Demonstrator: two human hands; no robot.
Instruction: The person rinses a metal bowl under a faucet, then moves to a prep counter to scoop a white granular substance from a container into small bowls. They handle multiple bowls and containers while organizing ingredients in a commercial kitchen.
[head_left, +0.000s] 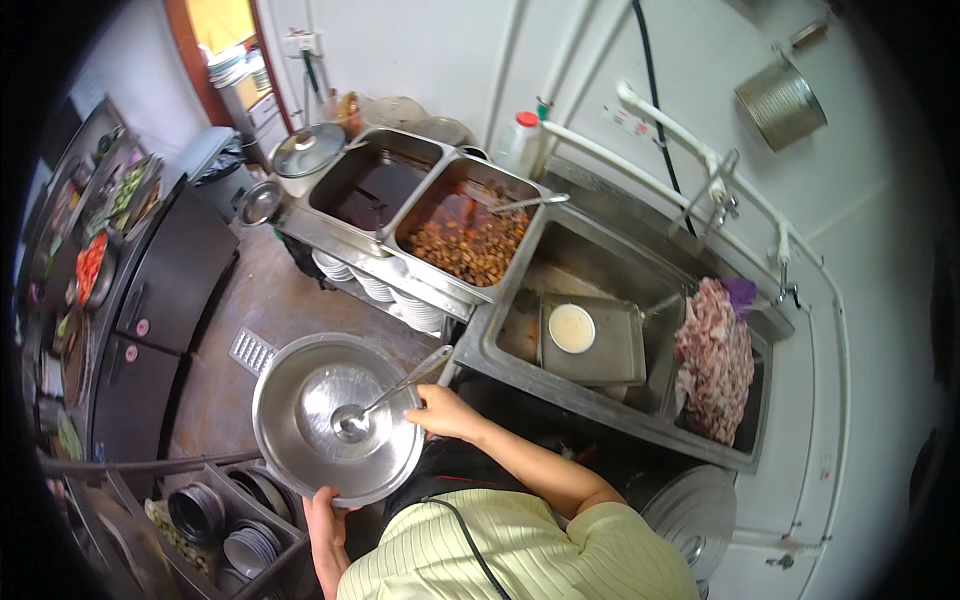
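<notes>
A large round stainless steel bowl (300, 420) is held level in front of me, between both hands. My left hand (328, 517) grips its near rim from below, the thumb over the edge. My right hand (442, 411) holds the rim on the right side, beside the handle of a metal ladle (409, 381). That ladle rests inside the bowl, its round head on the bottom and its handle leaning over the rim. Some fingers of each hand are hidden under the bowl.
Ahead, two deep steel pans hold dark liquid (394, 184) and diced food in red oil (465, 247). A steel sink (480, 352) with a tray (600, 364) and raw meat (716, 360) lies right. Left are a cabinet (165, 277) and a divided shelf (217, 472).
</notes>
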